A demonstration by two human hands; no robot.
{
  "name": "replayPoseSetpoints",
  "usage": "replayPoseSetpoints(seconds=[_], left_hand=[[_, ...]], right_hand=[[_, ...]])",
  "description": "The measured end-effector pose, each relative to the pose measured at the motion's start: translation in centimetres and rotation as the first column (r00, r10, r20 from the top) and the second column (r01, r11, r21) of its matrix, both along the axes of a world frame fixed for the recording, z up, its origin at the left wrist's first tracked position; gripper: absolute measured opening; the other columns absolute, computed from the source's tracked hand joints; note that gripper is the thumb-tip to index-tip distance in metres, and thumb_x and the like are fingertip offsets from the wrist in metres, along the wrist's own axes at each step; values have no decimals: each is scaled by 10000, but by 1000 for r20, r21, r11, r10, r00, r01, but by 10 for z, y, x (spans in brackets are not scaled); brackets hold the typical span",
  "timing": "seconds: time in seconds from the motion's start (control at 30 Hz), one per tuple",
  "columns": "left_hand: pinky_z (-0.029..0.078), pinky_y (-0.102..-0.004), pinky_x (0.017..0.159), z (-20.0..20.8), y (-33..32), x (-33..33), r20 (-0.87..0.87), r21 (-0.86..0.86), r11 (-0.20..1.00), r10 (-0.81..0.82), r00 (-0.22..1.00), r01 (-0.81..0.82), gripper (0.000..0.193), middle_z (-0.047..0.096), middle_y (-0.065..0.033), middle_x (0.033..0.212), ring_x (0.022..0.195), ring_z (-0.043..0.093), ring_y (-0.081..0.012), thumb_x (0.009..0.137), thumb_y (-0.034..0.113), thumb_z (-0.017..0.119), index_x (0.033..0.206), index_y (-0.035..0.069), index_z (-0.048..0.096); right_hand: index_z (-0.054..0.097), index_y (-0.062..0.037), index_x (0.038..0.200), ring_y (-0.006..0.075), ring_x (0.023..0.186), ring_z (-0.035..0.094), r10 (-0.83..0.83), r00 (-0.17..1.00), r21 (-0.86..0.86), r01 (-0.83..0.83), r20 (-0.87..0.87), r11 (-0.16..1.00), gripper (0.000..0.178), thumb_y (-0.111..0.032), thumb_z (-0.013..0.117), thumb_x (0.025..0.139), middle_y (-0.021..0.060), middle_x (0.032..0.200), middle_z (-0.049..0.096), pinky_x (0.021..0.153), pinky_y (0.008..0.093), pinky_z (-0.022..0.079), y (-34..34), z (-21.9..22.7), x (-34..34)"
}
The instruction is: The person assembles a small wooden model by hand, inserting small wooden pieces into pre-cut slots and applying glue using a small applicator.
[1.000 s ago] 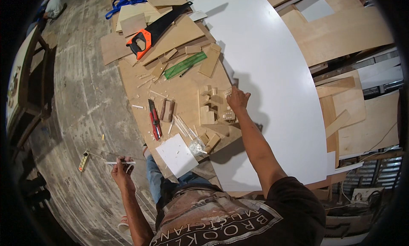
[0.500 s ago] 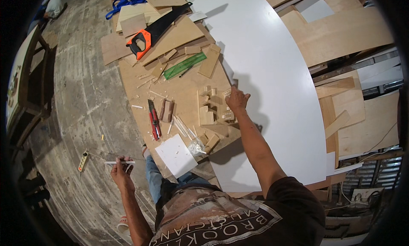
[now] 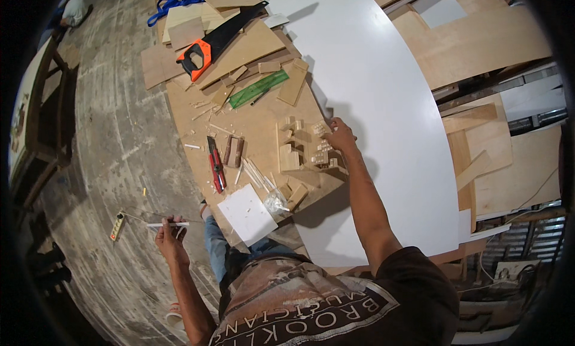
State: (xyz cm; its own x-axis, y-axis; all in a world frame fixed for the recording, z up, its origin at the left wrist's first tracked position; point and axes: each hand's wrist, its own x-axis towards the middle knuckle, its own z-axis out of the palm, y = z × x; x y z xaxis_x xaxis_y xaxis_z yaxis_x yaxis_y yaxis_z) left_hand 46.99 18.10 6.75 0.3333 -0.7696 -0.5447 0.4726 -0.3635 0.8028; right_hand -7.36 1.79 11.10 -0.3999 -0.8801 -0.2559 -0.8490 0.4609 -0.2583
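Note:
My left hand point(image 3: 170, 241) is closed on a thin white strip point(image 3: 168, 224), held out over the floor left of the work board. My right hand point(image 3: 343, 136) is beside a small wooden block model point(image 3: 291, 157) at the board's right edge. Its fingers are bent and slightly apart, with nothing visible in them. Rows of tiny pale pieces point(image 3: 322, 156) sit on the model's right part, just left of that hand. Whether the fingertips touch the model is hard to make out.
A red utility knife point(image 3: 215, 166), thin sticks point(image 3: 254, 173), white paper point(image 3: 247, 215) and a clear plastic bag point(image 3: 275, 201) lie nearer me. Farther off are a green strip point(image 3: 259, 89) and an orange-handled saw point(image 3: 206, 54). A large white panel point(image 3: 383, 106) extends to the right.
My right hand has moved slightly right, off the model's top, uncovering more of the tiny pieces. My left hand keeps the white strip in nearly the same place.

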Motion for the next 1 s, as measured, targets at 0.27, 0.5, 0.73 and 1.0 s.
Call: replayPoseSetpoints(seconds=[0.27,0.5,0.73,1.0], left_hand=[[520,-325,766,5,1,2,12,-21,999,-37,999,37,286,732,-53,985,888,694,-152,998,350,589,1086,88,663],[513,-308,742,15,3,-12,37,-47,998,-42,998,43,286,732,-54,955,861,690,-147,1006,359,574,1045,87,656],[513,-324,766,10,12,-14,28,-17,999,-50,998,51,310,724,-53,982,911,686,-160,1002,364,583,1074,76,670],[500,-320,765,12,8,-15,82,-16,997,-76,994,78,324,712,-44,971,916,670,-136,997,380,587,1073,76,667]], right_hand=[[576,-111,1311,223,997,670,-80,995,-181,91,66,979,594,-275,722,759,66,1243,658,887,398,504,16,-3,-27],[607,-100,1228,265,1006,672,12,1000,-241,-15,-16,970,483,-220,676,765,88,1139,692,898,491,473,13,-13,-17],[629,-74,1175,262,902,700,95,995,-410,-97,-27,907,425,-174,696,768,114,1082,704,856,472,516,5,-43,-39],[643,-150,1180,297,1052,656,102,983,-221,-134,-150,966,424,-192,717,764,79,1121,698,907,549,450,-2,-36,-9]])
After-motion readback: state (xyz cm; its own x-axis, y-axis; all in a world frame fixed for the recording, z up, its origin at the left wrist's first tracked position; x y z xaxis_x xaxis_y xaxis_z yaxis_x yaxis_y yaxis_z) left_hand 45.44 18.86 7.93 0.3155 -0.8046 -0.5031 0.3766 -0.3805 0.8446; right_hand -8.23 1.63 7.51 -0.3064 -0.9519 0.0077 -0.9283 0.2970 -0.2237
